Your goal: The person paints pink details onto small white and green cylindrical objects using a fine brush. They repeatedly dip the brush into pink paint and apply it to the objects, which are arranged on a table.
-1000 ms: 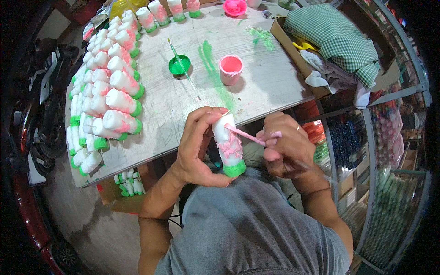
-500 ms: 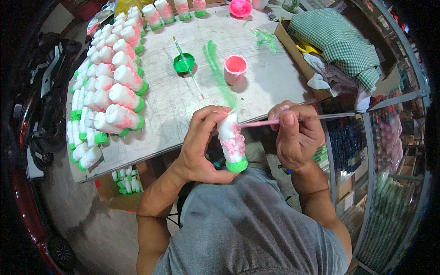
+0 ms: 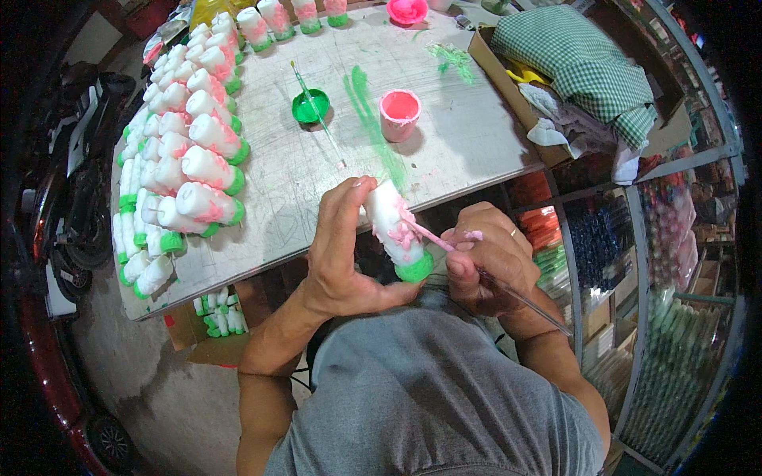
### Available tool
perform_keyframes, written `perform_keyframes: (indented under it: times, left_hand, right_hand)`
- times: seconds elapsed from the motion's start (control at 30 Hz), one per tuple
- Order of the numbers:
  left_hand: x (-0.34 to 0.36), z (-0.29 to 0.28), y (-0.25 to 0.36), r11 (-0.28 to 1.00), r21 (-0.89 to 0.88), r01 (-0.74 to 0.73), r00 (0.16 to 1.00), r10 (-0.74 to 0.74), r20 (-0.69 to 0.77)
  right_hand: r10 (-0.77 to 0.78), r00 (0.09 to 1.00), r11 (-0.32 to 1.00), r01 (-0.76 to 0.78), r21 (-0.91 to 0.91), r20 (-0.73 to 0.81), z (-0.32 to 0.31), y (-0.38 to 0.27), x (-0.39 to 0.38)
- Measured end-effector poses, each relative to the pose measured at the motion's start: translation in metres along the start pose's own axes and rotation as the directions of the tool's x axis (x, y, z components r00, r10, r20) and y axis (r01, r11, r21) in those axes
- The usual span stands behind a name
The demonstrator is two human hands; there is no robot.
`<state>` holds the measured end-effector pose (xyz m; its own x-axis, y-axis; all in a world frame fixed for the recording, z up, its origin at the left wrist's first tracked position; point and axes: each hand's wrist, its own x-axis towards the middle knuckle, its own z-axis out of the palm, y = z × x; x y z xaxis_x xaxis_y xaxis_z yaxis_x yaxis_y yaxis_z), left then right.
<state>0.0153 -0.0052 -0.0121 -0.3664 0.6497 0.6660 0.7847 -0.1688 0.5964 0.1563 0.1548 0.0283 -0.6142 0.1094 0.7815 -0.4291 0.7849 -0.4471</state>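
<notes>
Two hands share this job just off the near edge of the grey worktable (image 3: 444, 159): the left hand (image 3: 343, 254) wraps its fingers around a white bottle-shaped figurine with a green base (image 3: 397, 230), thumb on one side and fingers curled over the other, while the right hand (image 3: 488, 266) pinches a thin paintbrush (image 3: 444, 242) between thumb and fingertips, its pink-loaded tip touching the pink markings on the figurine's middle. To do this stroke well, I'd say the left hand should stay off the wet pink and turn the piece slowly, letting the brush hand rest steady rather than chase the curve. Light pressure seems wise, since a heavy brush could drip toward the green base. At twelve o'clock from the figurine stands a pink paint cup (image 3: 399, 113); at eleven o'clock a green paint lid (image 3: 310, 105) holds another brush. Rows of finished figurines (image 3: 186, 170) lie at ten o'clock, well apart.
</notes>
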Motion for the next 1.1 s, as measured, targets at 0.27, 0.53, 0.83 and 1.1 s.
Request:
perform_keyframes:
  times: [0.27,0.53,0.83,1.1]
  left_hand:
    - [0.004,-0.002,0.005,0.999,0.037,-0.021,1.0,0.021,0.005]
    - [0.002,-0.002,0.003,0.994,0.102,-0.025,1.0,0.024,0.006]
    - [0.002,-0.001,0.003,0.992,0.121,-0.027,1.0,0.028,-0.002]
    - [0.001,0.0,0.004,0.993,0.116,-0.002,1.0,0.003,-0.01]
  right_hand:
    - [0.413,0.861,0.86,-0.261,0.438,-0.298,0.019,0.014,-0.009]
    - [0.481,0.852,0.818,-0.351,0.455,-0.207,0.017,0.014,-0.007]
    - [0.455,0.866,0.873,-0.386,0.299,-0.209,0.018,0.012,-0.002]
    - [0.381,0.87,0.9,-0.274,0.338,-0.312,0.021,0.023,-0.001]
